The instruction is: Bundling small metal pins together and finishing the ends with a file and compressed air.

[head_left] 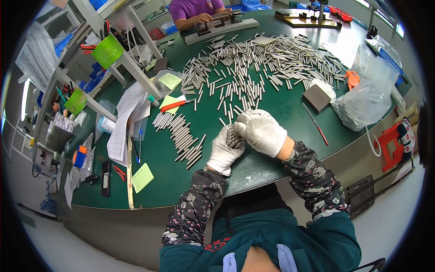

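The left hand (225,149), in a white glove, is cupped palm-up and closed around a bundle of short metal rods (234,137), which lies between the two hands just above the near edge of the green table (272,106). The right hand (260,131), also gloved, is curled over the bundle from the 2 o'clock side, its fingertips pressed against the rod ends.

Step in hand, as judged from this posture: gathering and squaring a handful of rods so that their ends align.

Supply and output positions:
- Loose rods (258,59) lie scattered in a broad heap at 12 o'clock from the hands, well apart from them.
- A sorted row of rods (179,136) lies side by side at 9 o'clock, near the left hand.
- A clear plastic bag (369,97) holding more rods sits at 2 o'clock.

The next move probably calls for an even grip around the bundle while the right-hand fingertips tap the ends flush; a loosened left palm would let rods slide out onto the table. Placement beside the sorted row would require keeping the rods parallel.
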`<state>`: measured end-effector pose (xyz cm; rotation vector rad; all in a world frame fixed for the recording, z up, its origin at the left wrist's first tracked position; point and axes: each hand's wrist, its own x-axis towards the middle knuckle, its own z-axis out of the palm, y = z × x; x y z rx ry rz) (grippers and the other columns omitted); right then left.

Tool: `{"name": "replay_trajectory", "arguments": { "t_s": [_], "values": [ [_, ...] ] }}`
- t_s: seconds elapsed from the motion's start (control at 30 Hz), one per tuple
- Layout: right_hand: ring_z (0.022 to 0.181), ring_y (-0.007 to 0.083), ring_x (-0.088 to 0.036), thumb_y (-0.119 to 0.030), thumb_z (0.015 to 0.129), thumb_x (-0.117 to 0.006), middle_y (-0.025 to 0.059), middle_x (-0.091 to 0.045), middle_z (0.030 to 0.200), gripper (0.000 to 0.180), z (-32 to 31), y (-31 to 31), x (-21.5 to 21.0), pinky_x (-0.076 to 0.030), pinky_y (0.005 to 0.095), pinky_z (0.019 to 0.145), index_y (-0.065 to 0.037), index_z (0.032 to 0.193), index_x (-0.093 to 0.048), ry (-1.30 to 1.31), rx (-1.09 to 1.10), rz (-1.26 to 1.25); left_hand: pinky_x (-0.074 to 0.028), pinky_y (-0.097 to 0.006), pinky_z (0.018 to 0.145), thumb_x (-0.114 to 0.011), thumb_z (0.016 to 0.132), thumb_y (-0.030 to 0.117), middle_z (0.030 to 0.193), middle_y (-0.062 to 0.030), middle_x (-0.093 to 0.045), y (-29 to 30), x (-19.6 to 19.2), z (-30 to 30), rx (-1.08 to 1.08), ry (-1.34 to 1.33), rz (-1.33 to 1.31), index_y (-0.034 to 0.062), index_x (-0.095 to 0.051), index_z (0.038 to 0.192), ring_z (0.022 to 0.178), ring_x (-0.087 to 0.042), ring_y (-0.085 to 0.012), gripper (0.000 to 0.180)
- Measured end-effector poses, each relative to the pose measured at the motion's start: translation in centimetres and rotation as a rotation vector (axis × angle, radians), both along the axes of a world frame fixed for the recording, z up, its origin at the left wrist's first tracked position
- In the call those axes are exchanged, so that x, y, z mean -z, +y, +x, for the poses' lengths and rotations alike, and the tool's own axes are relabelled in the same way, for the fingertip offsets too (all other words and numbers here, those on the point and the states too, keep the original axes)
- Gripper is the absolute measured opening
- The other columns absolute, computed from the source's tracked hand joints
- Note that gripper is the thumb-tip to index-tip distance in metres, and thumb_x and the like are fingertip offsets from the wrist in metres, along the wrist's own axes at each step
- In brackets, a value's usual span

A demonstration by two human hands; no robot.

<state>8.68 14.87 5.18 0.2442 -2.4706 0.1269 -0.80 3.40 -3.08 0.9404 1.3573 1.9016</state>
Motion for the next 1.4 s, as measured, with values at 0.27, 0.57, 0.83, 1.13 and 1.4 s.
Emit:
{"name": "replay_trajectory", "arguments": {
  "t_s": [0.27,0.57,0.83,1.13,1.4],
  "values": [
    [0.071,0.0251,-0.053,-0.012,0.070,-0.055,0.0071,-0.051,0.071,0.007,0.2,0.7,-1.6,-0.043,0.0342,0.062,-0.007,0.074,-0.054,-0.005,0.019,-0.167,-0.045,-0.020,0.073,-0.063,0.063,-0.005,0.090,-0.0006,-0.056,-0.2,-0.4,-0.2,-0.069,0.120,-0.056,0.0039,-0.047,0.104,0.082,-0.054,-0.0065,0.045],
    [0.085,0.0230,-0.052,-0.004,0.070,-0.059,0.0088,-0.056,0.088,0.022,-0.1,2.0,2.0,-0.041,0.0318,0.079,-0.003,0.092,-0.060,-0.035,-0.224,-0.733,-0.044,-0.021,0.076,-0.063,0.063,-0.006,0.094,-0.0005,-0.055,-0.3,-0.5,-0.2,-0.052,0.076,-0.053,0.0031,-0.046,0.104,0.085,-0.053,-0.0075,0.046],
    [0.098,0.0222,-0.048,-0.014,0.068,-0.066,0.0071,-0.057,0.095,0.016,-0.8,0.8,2.8,-0.036,0.0325,0.088,-0.006,0.082,-0.062,-0.014,-0.184,-0.914,-0.045,-0.023,0.077,-0.061,0.062,-0.010,0.098,-0.0011,-0.054,-0.3,-0.7,-0.1,0.029,-0.059,-0.012,0.0040,-0.044,0.111,0.088,-0.054,-0.0092,0.053],
    [0.098,0.0222,-0.049,-0.015,0.065,-0.069,0.0066,-0.058,0.093,0.016,-1.4,0.5,3.3,-0.037,0.0331,0.087,-0.006,0.075,-0.060,0.040,-0.176,-0.946,-0.045,-0.022,0.075,-0.063,0.062,-0.009,0.096,-0.0003,-0.054,-0.2,0.0,-0.6,-0.003,-0.005,-0.032,0.0040,-0.045,0.109,0.085,-0.053,-0.0078,0.052],
    [0.092,0.0227,-0.051,-0.013,0.064,-0.068,0.0082,-0.059,0.089,0.015,-1.3,0.2,3.2,-0.039,0.0323,0.083,-0.005,0.074,-0.060,0.067,-0.152,-0.974,-0.045,-0.021,0.074,-0.064,0.062,-0.008,0.095,-0.0008,-0.054,-0.1,0.1,-0.5,-0.006,-0.015,-0.016,0.0041,-0.046,0.107,0.084,-0.053,-0.0075,0.050]
  ]
}}
